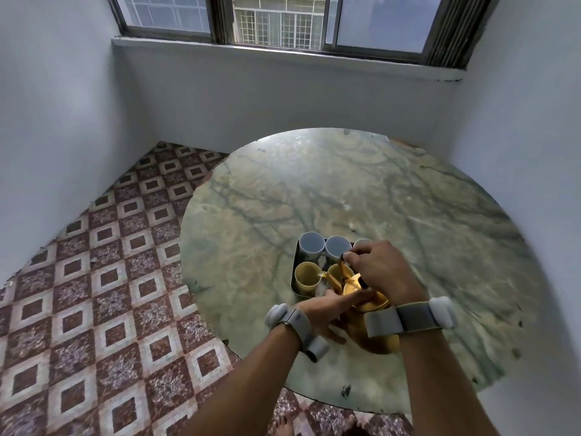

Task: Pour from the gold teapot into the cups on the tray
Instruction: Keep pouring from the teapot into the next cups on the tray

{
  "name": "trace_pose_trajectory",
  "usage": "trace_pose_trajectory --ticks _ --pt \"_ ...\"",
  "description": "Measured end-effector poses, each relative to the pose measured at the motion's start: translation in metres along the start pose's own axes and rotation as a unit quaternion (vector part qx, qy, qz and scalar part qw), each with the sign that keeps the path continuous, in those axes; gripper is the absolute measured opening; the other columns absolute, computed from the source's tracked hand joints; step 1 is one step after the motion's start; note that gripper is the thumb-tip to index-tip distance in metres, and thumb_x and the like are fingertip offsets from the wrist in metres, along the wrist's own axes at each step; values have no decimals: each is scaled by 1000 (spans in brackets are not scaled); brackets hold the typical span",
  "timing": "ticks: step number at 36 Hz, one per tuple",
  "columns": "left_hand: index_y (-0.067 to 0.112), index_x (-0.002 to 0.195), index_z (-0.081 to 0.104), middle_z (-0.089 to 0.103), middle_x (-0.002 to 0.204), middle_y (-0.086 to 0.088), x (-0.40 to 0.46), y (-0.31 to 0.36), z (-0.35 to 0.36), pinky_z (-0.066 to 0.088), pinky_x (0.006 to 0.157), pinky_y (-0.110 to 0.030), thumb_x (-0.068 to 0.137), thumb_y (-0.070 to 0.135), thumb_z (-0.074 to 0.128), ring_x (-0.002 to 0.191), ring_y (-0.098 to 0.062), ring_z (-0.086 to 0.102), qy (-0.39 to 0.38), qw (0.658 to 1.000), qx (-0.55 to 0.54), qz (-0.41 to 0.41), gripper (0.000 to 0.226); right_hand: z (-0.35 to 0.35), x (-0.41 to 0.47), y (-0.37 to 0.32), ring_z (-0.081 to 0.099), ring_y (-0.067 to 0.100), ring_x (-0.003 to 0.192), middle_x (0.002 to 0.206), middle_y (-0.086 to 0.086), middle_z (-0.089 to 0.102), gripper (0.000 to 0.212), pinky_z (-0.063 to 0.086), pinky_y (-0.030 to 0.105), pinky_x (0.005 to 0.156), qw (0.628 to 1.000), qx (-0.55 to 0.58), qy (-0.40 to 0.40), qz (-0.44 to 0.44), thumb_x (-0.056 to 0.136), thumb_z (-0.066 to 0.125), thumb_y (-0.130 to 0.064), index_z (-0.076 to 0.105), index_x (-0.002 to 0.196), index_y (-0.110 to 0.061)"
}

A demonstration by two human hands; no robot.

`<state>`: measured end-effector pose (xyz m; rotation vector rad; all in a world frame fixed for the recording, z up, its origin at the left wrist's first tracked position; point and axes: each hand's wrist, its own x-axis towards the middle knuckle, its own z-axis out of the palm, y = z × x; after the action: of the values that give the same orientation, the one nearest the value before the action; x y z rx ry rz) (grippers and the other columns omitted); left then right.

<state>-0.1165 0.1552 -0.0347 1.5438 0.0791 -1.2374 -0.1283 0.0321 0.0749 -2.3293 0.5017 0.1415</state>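
Gold teapot (364, 298) is tipping over the tray (295, 262), my right hand (382, 272) clenching its handle, left hand (333, 309) flat on its lid, spout easing slowly toward the yellow cup (307, 277).

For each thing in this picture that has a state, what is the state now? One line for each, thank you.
Gold metal teapot: lifted, tilted, spout over the left yellow cup.
Left yellow cup: upright on the tray.
Two grey cups: upright, contents not visible.
Dark rectangular tray: flat on the round marble table.
Right hand: gripping the teapot handle.
Left hand: resting on the teapot lid.
Window: middle pane open.
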Motion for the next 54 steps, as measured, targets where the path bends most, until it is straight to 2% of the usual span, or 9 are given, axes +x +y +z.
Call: trace_pose_trajectory --ticks 7,16,19,21,22,25,28,48,54 --pt "16 159 28 64 138 -13 -4 -2 -1 65 87 -51 23 90 89 114 -32 72 -11 1000 0 5 166 4 -5 -3 72 24 90 101 -1 78 22 59 49 88 1000 -7 10 2 94 69 -38 83 106 -26" --pt "17 157 31 65 141 -15 -4 -2 -9 61 100 -57 29 90 89 121 -37 70 -21 1000 6 6 158 7 -6 -11 70 22 93 99 -2 76 21 59 48 91 1000 -10 10 7 97 68 -37 82 109 -26" --pt "18 154 33 65 141 -16 -5 -1 -11 61 100 -59 31 90 88 122 -37 70 -23 1000 7 10 153 9 -4 -13 72 23 89 92 -5 75 13 60 46 88 1000 -7 10 6 95 69 -37 81 94 -37" --pt "17 153 33 65 141 -16 -4 0 -12 60 100 -61 35 89 89 122 -37 70 -20 1000 4 12 149 9 -1 -13 73 25 83 87 -5 77 22 61 44 84 1000 -7 18 4 93 69 -38 72 72 -45" --pt "17 154 32 65 142 -16 -4 0 -13 60 101 -62 36 88 89 123 -38 70 -20 1000 4 11 149 9 -1 -13 73 24 82 87 -5 77 24 61 44 83 1000 -8 20 5 92 70 -38 70 69 -45" --pt "19 157 31 63 145 -16 -4 0 -15 60 101 -61 37 87 90 125 -39 68 -25 1000 4 7 151 8 -1 -14 73 23 83 91 -4 78 13 61 45 85 1000 -6 18 14 92 70 -39 80 85 -36" --pt "19 157 31 62 145 -17 -4 1 -14 60 101 -60 34 88 90 125 -39 68 -33 999 1 5 153 8 -2 -14 74 25 85 92 -4 78 14 61 45 85 1000 -9 19 18 92 70 -39 82 93 -33" --pt "23 162 25 54 153 -17 -2 -1 -9 59 102 -61 36 86 92 132 -43 62 -45 999 -17 -11 156 8 -3 -11 73 23 86 95 -3 78 19 61 49 87 1000 -11 14 19 93 69 -41 82 102 -30" --pt "18 160 29 58 148 -19 -3 -2 -11 59 102 -62 36 85 93 129 -43 65 -46 999 -14 -8 155 8 -2 -12 73 23 89 97 -2 78 18 60 47 88 999 -20 16 20 92 70 -42 83 99 -31"
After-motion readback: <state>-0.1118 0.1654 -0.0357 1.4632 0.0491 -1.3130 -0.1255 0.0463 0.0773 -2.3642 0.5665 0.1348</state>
